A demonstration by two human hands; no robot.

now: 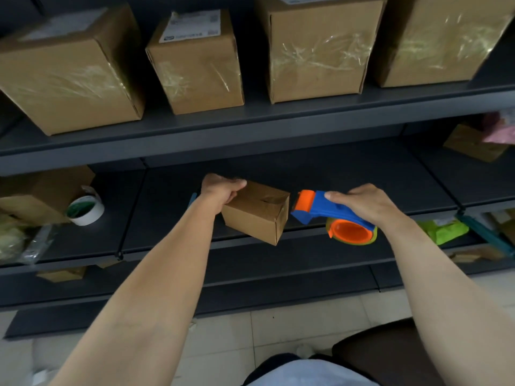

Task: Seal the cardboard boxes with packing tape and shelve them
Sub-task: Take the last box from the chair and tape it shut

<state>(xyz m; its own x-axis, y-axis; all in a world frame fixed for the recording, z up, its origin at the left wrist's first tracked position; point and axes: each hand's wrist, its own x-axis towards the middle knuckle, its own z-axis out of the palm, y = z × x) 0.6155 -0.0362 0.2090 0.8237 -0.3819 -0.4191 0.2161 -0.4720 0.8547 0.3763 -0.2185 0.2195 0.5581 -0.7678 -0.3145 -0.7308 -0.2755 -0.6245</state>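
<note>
Small brown cardboard box point(256, 215): centre of the frame, tilted, at the front edge of the middle level of the dark grey metal shelf point(167, 207); I cannot tell if its bottom rests on this edge or hangs free
Left hand point(221, 190): grips the left end of the box, thumb lying on the top; the fingers below are hidden
Right hand point(362, 204): right of centre, fingers wrapped over the handle of the blue and orange plastic tape dispenser point(312, 207)
Dispenser nose: the orange front points to the right top edge of the box, just beside it; contact I cannot confirm
Top seam: a dark line between the flaps, one flap seems a little lifted; I see no tape on it
Step in hand: it seems to be the start of the strip along this seam
How to do it well: set the box flat on the shelf first, press the flaps level, stick the tape end on the right side wall, then pull in one straight line over the seam and down the other side
Risk: a tilted, half-held box may turn under the pull, and the tape will wrinkle
Place for shelving: four larger brown taped cardboard boxes point(69, 73) stand on the level above, in the upper part of the frame
Spare tape: a white roll with green core point(86, 210) lies at the left of the frame on the middle level
</note>
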